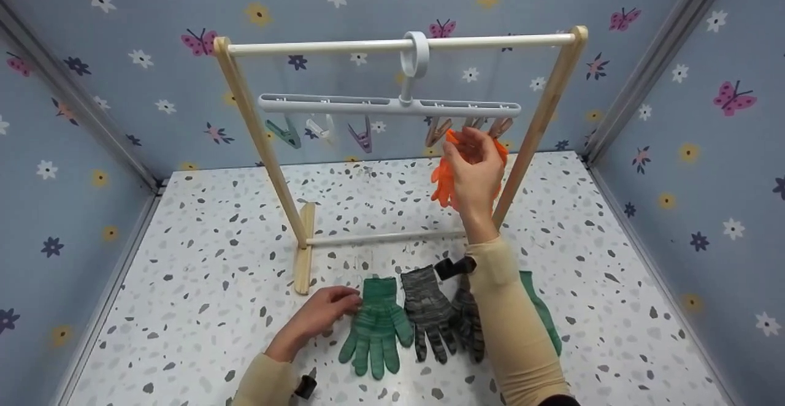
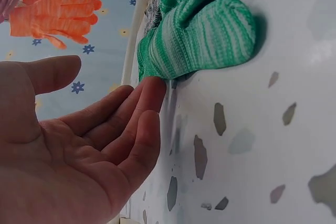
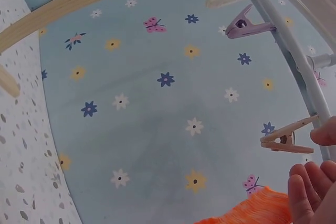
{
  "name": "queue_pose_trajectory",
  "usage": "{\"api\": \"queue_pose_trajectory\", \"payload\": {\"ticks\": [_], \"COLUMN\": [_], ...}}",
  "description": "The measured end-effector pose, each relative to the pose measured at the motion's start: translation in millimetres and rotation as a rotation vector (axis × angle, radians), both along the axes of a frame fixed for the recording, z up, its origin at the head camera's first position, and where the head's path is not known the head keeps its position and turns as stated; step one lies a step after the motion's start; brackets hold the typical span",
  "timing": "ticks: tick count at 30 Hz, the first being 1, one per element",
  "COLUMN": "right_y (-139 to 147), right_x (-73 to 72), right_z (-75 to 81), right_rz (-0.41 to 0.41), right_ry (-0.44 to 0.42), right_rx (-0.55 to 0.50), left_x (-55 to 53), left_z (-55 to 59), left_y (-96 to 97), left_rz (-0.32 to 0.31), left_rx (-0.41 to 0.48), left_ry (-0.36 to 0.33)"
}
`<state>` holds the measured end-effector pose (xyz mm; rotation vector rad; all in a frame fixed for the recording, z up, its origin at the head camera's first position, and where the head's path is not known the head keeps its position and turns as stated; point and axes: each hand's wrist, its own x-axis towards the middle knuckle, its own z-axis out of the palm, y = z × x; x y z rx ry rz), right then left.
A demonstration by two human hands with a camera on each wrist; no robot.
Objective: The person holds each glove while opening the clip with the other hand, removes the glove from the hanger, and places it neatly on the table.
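Observation:
My right hand (image 1: pixel 477 170) is raised beneath the right end of the grey clip hanger (image 1: pixel 343 105). Its thumb and fingers stand apart, with a gap between them in the right wrist view. Behind it hang orange gloves (image 1: pixel 443 182), two showing in the left wrist view; the hand hides part of their cuffs. A wooden-coloured clip (image 3: pixel 286 139) hangs just beside the thumb. Low on the left, my left hand (image 1: pixel 324 313) has loosely bent fingers, their tips right at the cuff of a green knit glove (image 1: pixel 377 326) lying flat.
A wooden rack (image 1: pixel 270 148) carries the hanger on its top bar. Green, white and purple clips (image 1: pixel 362 136) dangle on the left half. Grey striped gloves (image 1: pixel 426 302) and another green glove (image 1: pixel 541 314) lie near the right forearm, partly covered. Flowered panels (image 1: pixel 73 210) enclose the table.

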<state>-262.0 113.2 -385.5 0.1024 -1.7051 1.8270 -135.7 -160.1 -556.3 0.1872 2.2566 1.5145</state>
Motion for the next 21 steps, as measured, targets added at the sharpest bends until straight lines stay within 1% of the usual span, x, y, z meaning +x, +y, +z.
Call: {"api": "queue_pose_trajectory", "payload": {"ticks": [2, 8, 12, 16, 17, 19, 20, 21], "right_y": [1.9, 10.9, 19.2, 25.8, 26.9, 26.2, 27.0, 27.6], "right_x": [1.5, 6.3, 6.7, 3.2, 1.9, 3.9, 2.1, 0.3], "right_z": [-0.6, -4.3, -5.8, -6.1, -5.7, -0.5, -0.9, -1.2], "right_rz": [0.002, -0.008, -0.041, -0.074, -0.075, -0.075, -0.074, -0.072], "right_ry": [0.0, -0.018, -0.055, -0.048, -0.046, -0.043, -0.049, -0.057], "right_rx": [0.008, 0.08, 0.106, 0.099, 0.093, 0.093, 0.092, 0.094], "left_x": [-0.9, -3.1, -6.0, -10.7, -12.2, -15.4, -15.6, -17.5], "left_z": [0.2, 0.3, 1.0, 2.5, 3.2, 4.5, 9.7, 11.2], "left_y": [-0.3, -1.1, 0.1, 1.9, 2.6, 4.0, 5.5, 7.0], "left_rz": [-0.006, -0.023, -0.032, -0.045, -0.047, -0.052, -0.053, -0.051], "left_rx": [-0.003, 0.025, 0.034, 0.057, 0.063, 0.07, 0.074, 0.072], "left_ry": [0.017, 0.013, 0.025, 0.048, 0.051, 0.057, 0.057, 0.056]}}
